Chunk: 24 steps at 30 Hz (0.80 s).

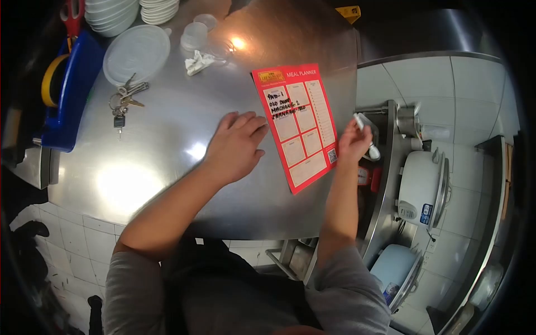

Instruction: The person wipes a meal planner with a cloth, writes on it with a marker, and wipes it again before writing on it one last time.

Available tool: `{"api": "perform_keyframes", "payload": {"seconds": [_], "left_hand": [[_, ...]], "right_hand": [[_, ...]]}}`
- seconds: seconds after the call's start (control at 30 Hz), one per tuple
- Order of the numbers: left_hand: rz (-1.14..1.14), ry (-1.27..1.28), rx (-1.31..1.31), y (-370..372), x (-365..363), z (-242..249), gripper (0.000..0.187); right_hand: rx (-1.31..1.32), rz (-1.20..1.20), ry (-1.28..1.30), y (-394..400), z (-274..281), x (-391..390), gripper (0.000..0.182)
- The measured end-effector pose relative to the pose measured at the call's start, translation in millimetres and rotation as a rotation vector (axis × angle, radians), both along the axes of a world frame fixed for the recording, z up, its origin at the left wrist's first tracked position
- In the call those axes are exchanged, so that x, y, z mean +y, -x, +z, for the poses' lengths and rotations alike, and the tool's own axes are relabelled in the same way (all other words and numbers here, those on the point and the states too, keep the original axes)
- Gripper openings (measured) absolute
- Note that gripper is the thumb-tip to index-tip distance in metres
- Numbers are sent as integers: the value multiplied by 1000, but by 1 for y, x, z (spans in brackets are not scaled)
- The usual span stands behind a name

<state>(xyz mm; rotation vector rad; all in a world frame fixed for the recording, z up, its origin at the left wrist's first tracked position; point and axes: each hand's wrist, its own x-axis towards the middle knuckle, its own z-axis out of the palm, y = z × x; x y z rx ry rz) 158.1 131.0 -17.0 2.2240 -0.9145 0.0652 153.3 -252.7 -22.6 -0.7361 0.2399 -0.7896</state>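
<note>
A red-bordered meal planner sheet [300, 172] lies on the steel table [167, 184], with several lines of black handwriting in its upper left boxes. My left hand [237, 146] rests on the table with its fingertips at the sheet's left edge, its fingers loosely bent and holding nothing. Beyond the sheet's right side, my right hand [353, 144] is raised, its fingers closed around a white marker [373, 151]. The marker's ends stick out above and below the fingers.
Keys [127, 103], a clear round lid [137, 54], crumpled white paper [199, 62] and small plastic cups [194, 36] lie at the back left. A blue tape dispenser [72, 92] stands at the left edge. Rice cookers [419, 184] are at the right, lower down.
</note>
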Motion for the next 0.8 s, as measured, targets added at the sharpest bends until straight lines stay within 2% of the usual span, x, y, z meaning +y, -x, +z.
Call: {"api": "perform_keyframes", "payload": {"seconds": [0.03, 0.1, 0.2, 0.3, 0.4, 0.47, 0.57, 0.67, 0.8], "left_hand": [[14, -24, -17, 1, 0, 2, 50], [48, -59, -13, 1, -2, 2, 53], [85, -73, 19, -2, 0, 4, 56], [100, -51, 43, -6, 2, 4, 63], [97, -25, 71, -8, 2, 2, 65], [95, -9, 87, -9, 5, 2, 66], [82, 17, 94, -10, 6, 3, 67], [88, 48, 87, -10, 8, 3, 67], [83, 36, 101, -11, 8, 1, 66]], "right_hand": [[101, 6, 13, 19, -10, 9, 6], [57, 53, 110, 39, -16, 29, 9], [209, 129, 386, 63, -12, 85, 18], [351, 145, 513, 71, -5, 106, 14], [251, 229, 550, 45, 6, 118, 16], [254, 496, 340, 22, 25, 151, 13], [257, 616, 409, -10, 24, 187, 12], [309, 449, 623, -15, 18, 203, 10], [242, 398, 732, -14, 0, 206, 9]]}}
